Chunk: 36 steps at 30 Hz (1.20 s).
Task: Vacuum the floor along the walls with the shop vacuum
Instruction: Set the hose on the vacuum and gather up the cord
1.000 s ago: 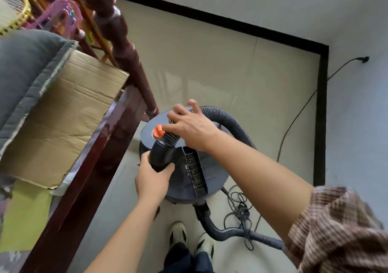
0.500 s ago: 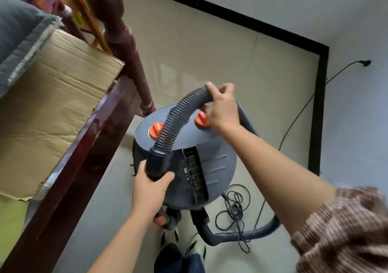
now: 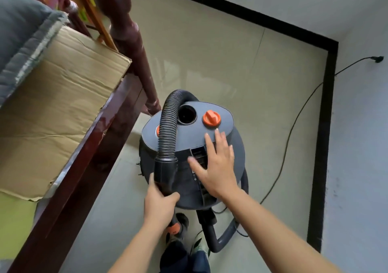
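Setup, seemingly, before any wall pass: shop vacuum [image 3: 189, 138] on floor [image 3: 210, 52] right of wooden frame [image 3: 88, 167], left hand [image 3: 160, 206] clamped round hose cuff [image 3: 165, 167], right hand [image 3: 218, 167] flat over lid handle [image 3: 197, 152], fingers [image 3: 210, 144] apart; next, likely grip handle, haul toward baseboard [image 3: 321, 126].

Legible text, brands, numbers, signs: none recorded. Small pale markings [image 3: 194, 175] are noted on the dark top of the shop vacuum [image 3: 193, 136], too blurred to be read

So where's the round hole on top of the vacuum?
In the head view, the round hole is on the vacuum's grey lid, between the ribbed hose on its left and the orange knob on its right.
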Motion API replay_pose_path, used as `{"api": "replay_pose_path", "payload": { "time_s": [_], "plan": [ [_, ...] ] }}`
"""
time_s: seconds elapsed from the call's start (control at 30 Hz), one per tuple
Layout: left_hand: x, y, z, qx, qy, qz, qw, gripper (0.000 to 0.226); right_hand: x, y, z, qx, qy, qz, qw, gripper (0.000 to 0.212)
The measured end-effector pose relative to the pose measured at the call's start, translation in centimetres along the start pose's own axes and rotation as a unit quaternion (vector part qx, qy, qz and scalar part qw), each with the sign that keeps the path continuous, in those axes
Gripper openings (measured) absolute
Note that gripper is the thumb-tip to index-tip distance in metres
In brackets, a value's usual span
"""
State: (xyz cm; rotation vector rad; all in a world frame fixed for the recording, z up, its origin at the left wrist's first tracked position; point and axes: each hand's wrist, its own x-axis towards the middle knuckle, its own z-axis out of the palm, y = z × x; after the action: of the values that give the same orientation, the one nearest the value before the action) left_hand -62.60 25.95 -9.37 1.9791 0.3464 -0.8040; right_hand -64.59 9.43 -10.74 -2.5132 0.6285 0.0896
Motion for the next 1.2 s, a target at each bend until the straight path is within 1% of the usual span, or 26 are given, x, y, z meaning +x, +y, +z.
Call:
{"api": "replay_pose_path", "payload": {
  "time_s": [0.1, 0.2, 0.37, 0.43, 0.5, 0.63, 0.8, 0.97, 1.07, 1.13, 1.2],
  "plan": [
    [0.2, 0.1, 0.5, 0.008, 0.007, 0.011, 1.0, 0.058, -0.3, 1.1, -0.1, -0.02, -0.058, -0.051, 0.997, 0.097],
    [0.9, 0.6, 0.6, 0.027, 0.001, 0.015, 1.0, 0.058, 1.3, 1.5, -0.7, -0.005, -0.062, -0.062, 0.996, 0.101],
    [2.5, 3.0, 2.2, 0.049, 0.025, 0.044, 0.998, 0.061, 5.8, 2.4, -2.4, -0.03, -0.072, -0.085, 0.993, 0.102],
    [3.4, 4.2, 3.2, 0.056, 0.028, 0.052, 0.997, 0.058, 8.0, 2.7, -3.3, -0.05, -0.078, -0.093, 0.991, 0.102],
    [4.4, 5.6, 4.1, 0.057, 0.018, 0.06, 0.996, 0.059, 10.0, 2.9, -4.0, -0.069, -0.09, -0.104, 0.988, 0.103],
    [6.3, 8.4, 6.6, 0.078, -0.014, 0.095, 0.992, 0.054, 13.0, 4.6, -6.1, -0.087, -0.101, -0.126, 0.983, 0.103],
    [6.5, 10.7, 11.3, 0.017, -0.005, 0.065, 0.998, 0.055, 16.9, 7.8, -9.3, -0.149, -0.133, -0.143, 0.969, 0.105],
    [7.5, 14.7, 17.1, -0.019, 0.057, 0.051, 0.997, 0.055, 21.6, 10.9, -12.1, -0.166, -0.14, -0.161, 0.963, 0.1],
    [8.3, 17.0, 20.7, -0.035, 0.11, 0.049, 0.992, 0.054, 23.8, 12.9, -13.3, -0.17, -0.113, -0.177, 0.963, 0.086],
    [8.6, 18.4, 23.1, -0.036, 0.138, 0.041, 0.989, 0.059, 23.9, 14.9, -13.8, -0.15, -0.105, -0.176, 0.967, 0.075],
    [8.8, 19.8, 25.6, -0.036, 0.16, 0.035, 0.986, 0.06, 23.9, 17.5, -14.5, -0.119, -0.112, -0.179, 0.97, 0.07]
  ]
}}
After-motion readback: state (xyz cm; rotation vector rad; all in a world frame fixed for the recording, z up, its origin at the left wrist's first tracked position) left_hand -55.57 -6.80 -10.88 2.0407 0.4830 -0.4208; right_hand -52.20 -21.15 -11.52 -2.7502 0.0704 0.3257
